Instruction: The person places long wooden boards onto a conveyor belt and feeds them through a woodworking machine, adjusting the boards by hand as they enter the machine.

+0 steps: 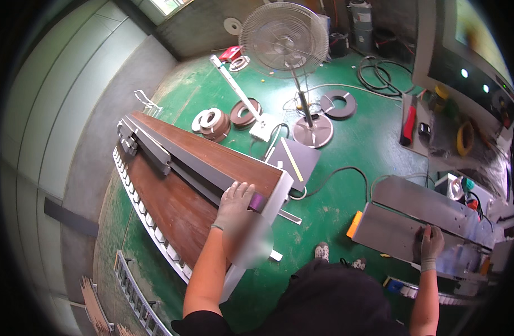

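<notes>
My left hand [234,208], in a pale glove, reaches over a long bench of brown panel [173,210]. Its fingers are stretched out and lie at the end of a long dark grey strip [195,169]. Close beside them is a small purple item [258,202]. Off to the right, my gloved right hand [432,244] is at a grey metal machine table [400,227]. The fingers there are bent together; what they hold, if anything, cannot be made out. A blurred patch covers the bench corner by my left wrist.
A standing fan [284,42] and rolls of edging tape [215,124] stand on the green floor. A black cable [346,169] runs toward the machine table. A red-handled tool [408,124] lies at the right. White rollers [138,203] line the bench's left side.
</notes>
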The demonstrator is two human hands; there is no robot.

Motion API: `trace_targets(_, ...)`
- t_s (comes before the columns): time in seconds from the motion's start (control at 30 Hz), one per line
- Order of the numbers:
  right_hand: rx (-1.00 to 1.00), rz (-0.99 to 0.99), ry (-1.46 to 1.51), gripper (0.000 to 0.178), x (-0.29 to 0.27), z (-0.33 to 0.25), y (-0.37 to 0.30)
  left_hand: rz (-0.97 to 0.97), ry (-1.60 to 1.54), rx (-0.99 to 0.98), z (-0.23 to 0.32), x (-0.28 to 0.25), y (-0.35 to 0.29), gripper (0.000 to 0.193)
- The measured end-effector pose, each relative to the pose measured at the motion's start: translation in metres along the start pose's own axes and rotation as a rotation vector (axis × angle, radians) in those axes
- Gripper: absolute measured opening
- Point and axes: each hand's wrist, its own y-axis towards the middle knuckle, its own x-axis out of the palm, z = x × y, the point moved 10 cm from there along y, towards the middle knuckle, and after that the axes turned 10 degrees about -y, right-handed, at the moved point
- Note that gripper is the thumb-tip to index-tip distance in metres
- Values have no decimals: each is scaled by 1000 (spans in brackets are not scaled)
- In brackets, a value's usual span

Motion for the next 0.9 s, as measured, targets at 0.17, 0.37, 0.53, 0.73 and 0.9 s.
trace_targets(0.17, 98, -12, 66, 41, 11, 29, -2, -169, 85, 5, -43, 19, 35, 66)
trace_targets(0.37, 53, 51, -23, 41, 7, 35, -6, -309, 97, 182, -26, 20, 60, 42)
trace_targets(0.53, 86, 42, 13, 40, 16, 33, -9, -247, -30, 345, 4, 5, 47, 42)
trace_targets(0.73, 107, 146, 95, 35, 19, 27, -22, -224, -288, 540, 94, -4, 37, 38)
trace_targets(0.9, 411, -575, -22, 32, 0, -64, -63, -142, -568, 834, 231, 1, 20, 44)
